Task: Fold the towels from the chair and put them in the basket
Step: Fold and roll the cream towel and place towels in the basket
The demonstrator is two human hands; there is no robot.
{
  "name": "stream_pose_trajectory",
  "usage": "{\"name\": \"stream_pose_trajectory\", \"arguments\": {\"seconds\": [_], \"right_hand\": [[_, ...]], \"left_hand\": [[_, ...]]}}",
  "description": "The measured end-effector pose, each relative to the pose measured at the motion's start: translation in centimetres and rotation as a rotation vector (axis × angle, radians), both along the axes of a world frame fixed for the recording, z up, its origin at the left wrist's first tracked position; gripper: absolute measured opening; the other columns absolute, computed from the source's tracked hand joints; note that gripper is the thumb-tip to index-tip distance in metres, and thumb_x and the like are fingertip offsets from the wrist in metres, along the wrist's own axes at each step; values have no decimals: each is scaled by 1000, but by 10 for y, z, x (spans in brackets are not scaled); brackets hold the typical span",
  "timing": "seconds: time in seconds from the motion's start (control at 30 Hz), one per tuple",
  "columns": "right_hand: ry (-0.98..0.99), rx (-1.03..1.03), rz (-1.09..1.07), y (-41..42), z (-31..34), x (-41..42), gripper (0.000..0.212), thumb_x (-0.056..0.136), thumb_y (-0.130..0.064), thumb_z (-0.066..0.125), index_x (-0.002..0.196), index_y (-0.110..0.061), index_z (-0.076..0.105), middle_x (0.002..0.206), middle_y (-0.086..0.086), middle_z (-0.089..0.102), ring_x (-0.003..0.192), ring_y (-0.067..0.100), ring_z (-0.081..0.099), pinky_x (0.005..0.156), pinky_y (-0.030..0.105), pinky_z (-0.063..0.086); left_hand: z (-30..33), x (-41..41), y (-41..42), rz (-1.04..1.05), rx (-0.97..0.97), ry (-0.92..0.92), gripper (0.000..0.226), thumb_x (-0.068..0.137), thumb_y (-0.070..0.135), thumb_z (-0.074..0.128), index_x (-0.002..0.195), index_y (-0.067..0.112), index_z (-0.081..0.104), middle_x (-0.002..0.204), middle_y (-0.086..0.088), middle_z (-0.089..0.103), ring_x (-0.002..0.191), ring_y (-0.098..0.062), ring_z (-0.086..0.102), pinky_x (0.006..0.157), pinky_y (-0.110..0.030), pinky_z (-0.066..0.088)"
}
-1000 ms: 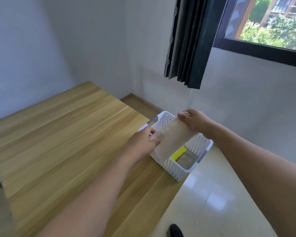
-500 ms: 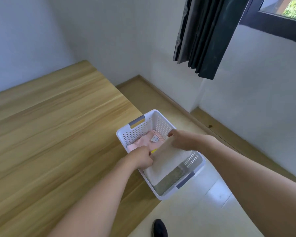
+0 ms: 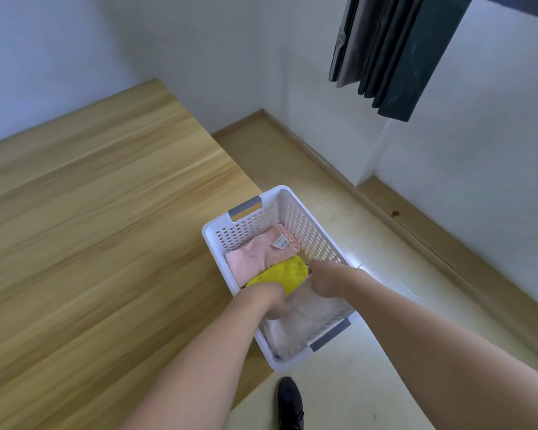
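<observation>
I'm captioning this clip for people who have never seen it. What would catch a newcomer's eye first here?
First, the white perforated basket at the corner of the wooden table, with both hands in it: the left hand and right hand hold a pale beige towel in its near end. Beyond them lie a bright yellow towel and a folded pink towel. A dark curtain hangs at the upper right.

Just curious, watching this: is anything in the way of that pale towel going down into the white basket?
Nothing visible blocks it. The beige towel is already inside the basket, at its near end, beside the yellow towel and pink towel. Both the left hand and right hand hold it.
</observation>
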State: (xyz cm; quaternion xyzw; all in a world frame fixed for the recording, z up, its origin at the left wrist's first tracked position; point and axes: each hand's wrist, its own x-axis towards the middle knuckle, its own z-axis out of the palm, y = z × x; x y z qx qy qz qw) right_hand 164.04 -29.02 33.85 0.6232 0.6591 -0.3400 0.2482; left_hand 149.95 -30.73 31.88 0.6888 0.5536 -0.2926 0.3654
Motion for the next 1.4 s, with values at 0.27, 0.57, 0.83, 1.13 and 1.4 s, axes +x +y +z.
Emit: {"name": "stream_pose_trajectory", "arguments": {"seconds": [0.27,0.57,0.83,1.13,1.4], "right_hand": [[-88,-87,58,5,-52,-5,18,94,-7,40,106,-2,53,86,8,51,87,26,56,87,37,46],[-113,-56,-12,2,-78,-8,33,94,-5,44,126,-4,48,126,13,55,112,27,58,87,34,49],[-94,108,51,-14,-35,-9,33,92,-6,43,124,-7,52,128,13,52,117,30,54,88,35,46],[89,494,-114,-28,42,-20,37,81,-4,47,117,-4,50,120,14,52,112,34,51,81,31,42],[153,602,-247,-69,74,-82,41,84,-7,46,125,-5,47,125,14,50,117,32,49,89,32,41]], "left_hand": [[-33,-2,-1,-42,-90,44,30,97,25,44,114,6,58,118,-12,61,108,-30,58,78,-32,42],[-47,-1,3,-52,-92,40,28,98,17,42,111,0,59,118,-17,61,110,-33,58,85,-35,47],[-16,-1,-1,-138,66,82,25,94,14,48,114,5,60,119,-13,62,109,-30,59,82,-33,46],[52,-43,-14,-93,699,-112,28,97,18,43,122,10,51,128,-10,55,119,-29,49,91,-37,40],[82,-121,-41,33,787,-258,39,101,26,37,136,10,39,141,-7,42,129,-25,38,98,-37,36]]}}
